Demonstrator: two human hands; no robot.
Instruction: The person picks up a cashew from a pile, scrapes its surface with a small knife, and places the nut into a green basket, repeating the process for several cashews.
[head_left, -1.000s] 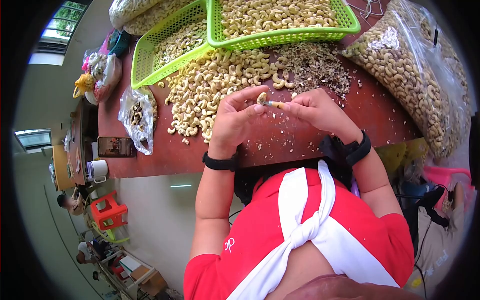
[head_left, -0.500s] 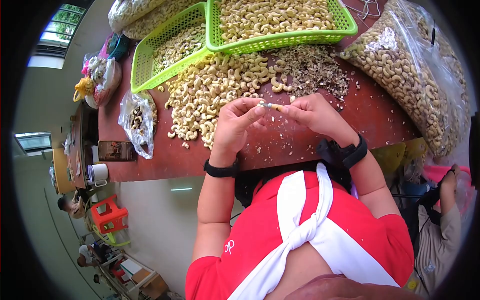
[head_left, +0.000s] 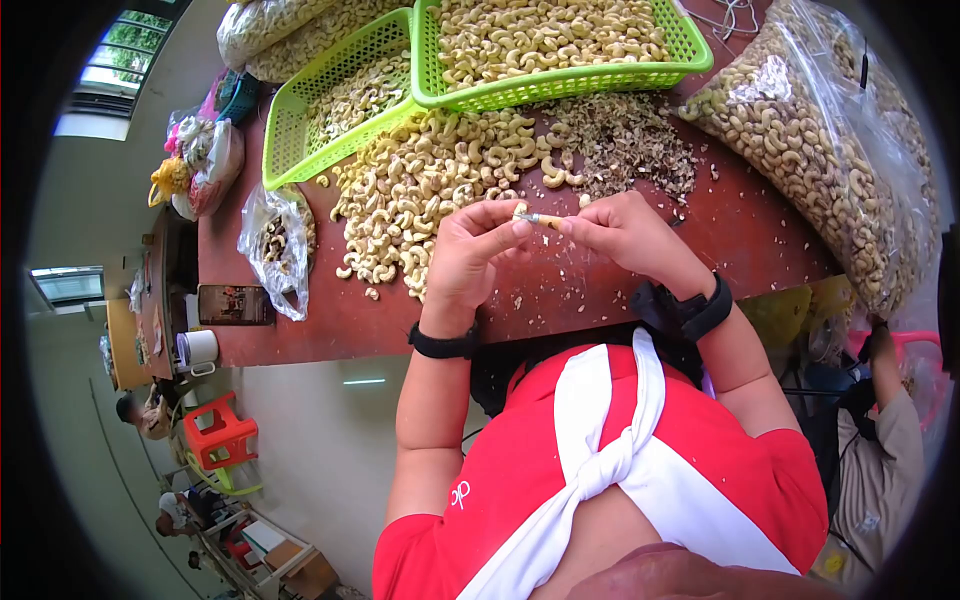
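Note:
My left hand [head_left: 475, 250] pinches a pale cashew nut [head_left: 520, 211] between thumb and fingers over the red table. In my right hand [head_left: 625, 232] is a small knife [head_left: 548, 221] with a light wooden handle, its metal tip touching the nut. A large pile of cashews [head_left: 400, 200] lies just beyond my left hand. Beyond my right hand is a heap of brown peel scraps [head_left: 630, 145], with small crumbs scattered on the table between and below the hands.
Two green baskets [head_left: 560, 82] [head_left: 290, 170] with cashews stand at the back. A big plastic bag of cashews [head_left: 800, 130] is at the right. At the left are a small plastic bag [head_left: 275, 250], a phone [head_left: 235, 304] and a white mug [head_left: 197, 348]. A co-worker's arm [head_left: 885, 370] shows at far right.
The knife has turned slightly in my right hand, its handle now slanting down to the right. The co-worker's arm at far right has shifted. My left hand still holds the nut.

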